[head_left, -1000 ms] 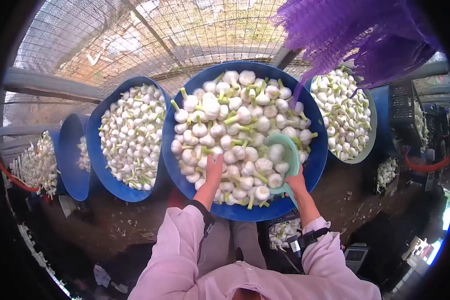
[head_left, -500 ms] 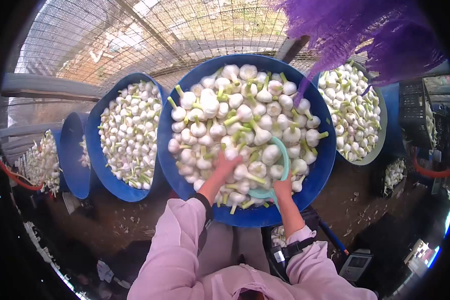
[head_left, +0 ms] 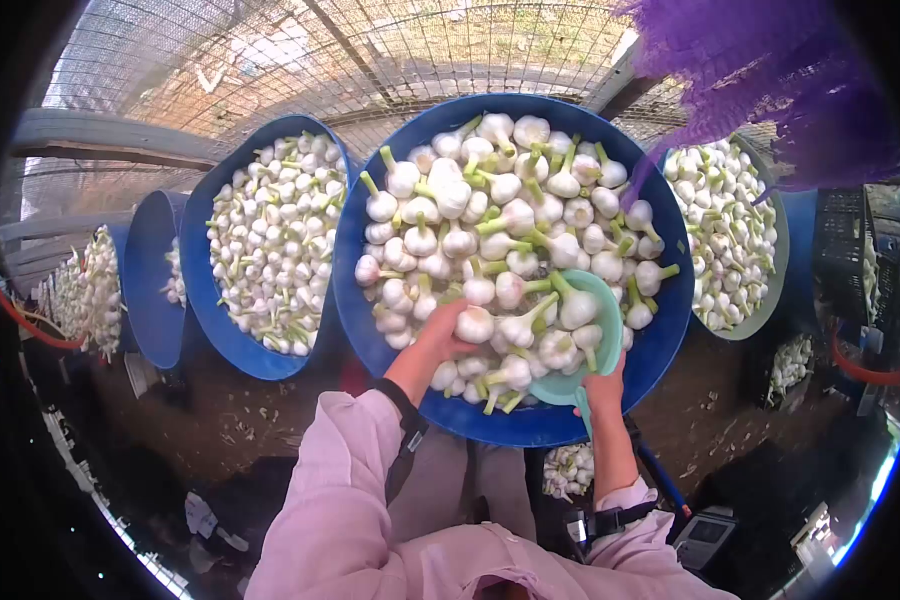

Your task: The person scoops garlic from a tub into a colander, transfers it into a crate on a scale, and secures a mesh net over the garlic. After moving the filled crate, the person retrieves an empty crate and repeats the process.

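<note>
Two bare hands at work over a large round blue plastic tub filled with white garlic bulbs with trimmed green stems. The right hand grasps a pale green plastic scoop where its handle meets the bowl; the handle points down toward the wearer. The scoop lies in the near right part of the tub, with several bulbs inside its rim. The left hand, partly curled, lies at the near left part of the heap, its fingers against a large white bulb; whether they close on it cannot be told. Dark bands encircle both forearms, over the pink sleeves.

To the left stands a second blue tub holding more garlic, and beside it a narrower-looking blue tub. To the right is a tub with a pale green inner wall, likewise bearing garlic, then a black plastic crate. Purple netting hangs at upper right; wire mesh spans the background.
</note>
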The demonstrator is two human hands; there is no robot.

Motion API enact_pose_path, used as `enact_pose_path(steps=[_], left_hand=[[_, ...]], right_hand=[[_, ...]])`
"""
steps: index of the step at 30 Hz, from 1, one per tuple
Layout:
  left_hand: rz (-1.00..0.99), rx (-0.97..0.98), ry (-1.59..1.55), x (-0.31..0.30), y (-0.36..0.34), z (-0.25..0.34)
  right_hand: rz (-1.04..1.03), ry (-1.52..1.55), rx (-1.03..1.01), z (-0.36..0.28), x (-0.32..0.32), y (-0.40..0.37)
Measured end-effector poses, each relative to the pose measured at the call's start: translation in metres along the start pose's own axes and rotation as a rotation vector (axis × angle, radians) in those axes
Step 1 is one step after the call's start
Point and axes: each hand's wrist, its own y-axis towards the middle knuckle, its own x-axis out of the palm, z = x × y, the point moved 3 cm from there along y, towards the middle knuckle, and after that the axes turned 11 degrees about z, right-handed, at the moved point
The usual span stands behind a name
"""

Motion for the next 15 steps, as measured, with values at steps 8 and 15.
enact_pose_path(steps=[8, 15], left_hand=[[0.219, 0.176, -0.176, -0.006, 0.095, -0.026], [0.041, 0.066, -0.157, 0.007, 0.016, 0.01]], right_hand=[[0.2, -0.056, -0.105, 0.079, 0.117, 0.121], [0.076, 0.079, -0.181, 0.081, 0.069, 0.1]])
